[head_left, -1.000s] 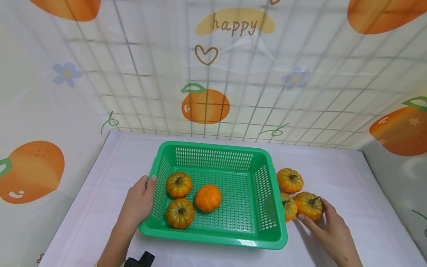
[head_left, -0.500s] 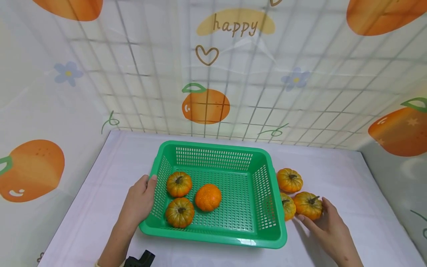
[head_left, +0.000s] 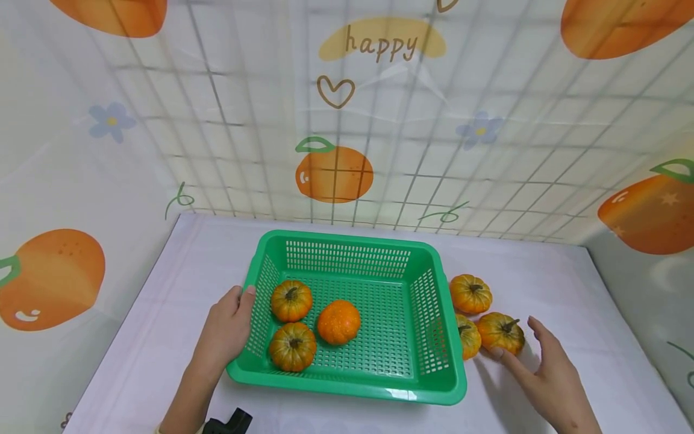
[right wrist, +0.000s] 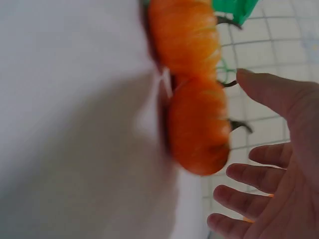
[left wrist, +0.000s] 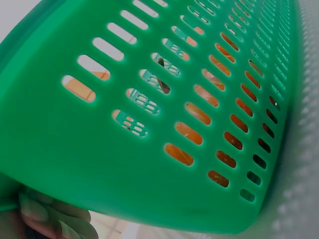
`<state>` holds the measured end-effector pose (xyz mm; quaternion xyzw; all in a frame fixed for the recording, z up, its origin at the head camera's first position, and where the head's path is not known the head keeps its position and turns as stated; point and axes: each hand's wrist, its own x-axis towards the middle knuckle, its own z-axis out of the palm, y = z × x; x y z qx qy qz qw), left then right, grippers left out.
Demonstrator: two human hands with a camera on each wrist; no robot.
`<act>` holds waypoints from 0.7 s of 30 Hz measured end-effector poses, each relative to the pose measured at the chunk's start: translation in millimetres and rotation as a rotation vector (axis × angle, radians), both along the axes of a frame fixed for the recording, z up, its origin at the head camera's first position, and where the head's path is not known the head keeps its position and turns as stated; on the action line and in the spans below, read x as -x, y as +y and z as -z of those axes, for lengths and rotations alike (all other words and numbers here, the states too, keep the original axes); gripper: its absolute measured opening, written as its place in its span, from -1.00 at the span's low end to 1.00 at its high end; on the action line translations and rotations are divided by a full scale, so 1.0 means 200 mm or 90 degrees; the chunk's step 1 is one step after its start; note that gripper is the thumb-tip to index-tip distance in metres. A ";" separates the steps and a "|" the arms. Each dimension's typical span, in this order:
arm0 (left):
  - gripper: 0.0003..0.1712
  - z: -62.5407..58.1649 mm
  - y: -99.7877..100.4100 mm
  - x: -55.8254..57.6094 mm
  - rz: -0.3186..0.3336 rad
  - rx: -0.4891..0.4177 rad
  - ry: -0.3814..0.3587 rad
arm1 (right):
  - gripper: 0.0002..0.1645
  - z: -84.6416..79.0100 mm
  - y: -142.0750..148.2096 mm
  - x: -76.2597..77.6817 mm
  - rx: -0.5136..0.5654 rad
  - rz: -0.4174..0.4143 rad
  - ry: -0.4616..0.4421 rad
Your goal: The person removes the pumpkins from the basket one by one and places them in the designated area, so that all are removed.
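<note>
A green plastic basket with slotted walls holds two striped yellow-orange mini pumpkins and a plainer orange pumpkin. My left hand grips the basket's left rim, thumb on top; in the left wrist view its curled fingertips show under the rim. Outside the right wall lie three more pumpkins: a rear one, one partly hidden by the rim, and a right one. Beside that right pumpkin my right hand has its thumb and fingers spread, holding nothing.
A white cloth covers the table. Behind it rises a printed sheet with a wire grid, and sheeted walls flank both sides. A black object shows by my left forearm at the bottom edge.
The fingers of my right hand have come off the right pumpkin and spread, and the hand has drawn back slightly to the right. My left hand and the basket have stayed put.
</note>
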<state>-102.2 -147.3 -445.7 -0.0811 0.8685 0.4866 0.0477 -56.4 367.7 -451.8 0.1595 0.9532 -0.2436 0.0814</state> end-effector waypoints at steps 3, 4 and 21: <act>-0.45 0.00 0.00 0.00 -0.001 -0.002 -0.001 | 0.32 -0.04 -0.02 0.00 -0.015 -0.020 0.027; -0.45 0.00 0.00 0.00 -0.001 -0.003 -0.002 | 0.31 -0.05 -0.04 0.00 -0.019 -0.026 0.036; -0.48 -0.01 0.00 0.00 -0.003 -0.005 -0.006 | 0.18 -0.30 -0.28 -0.01 0.001 -0.180 0.171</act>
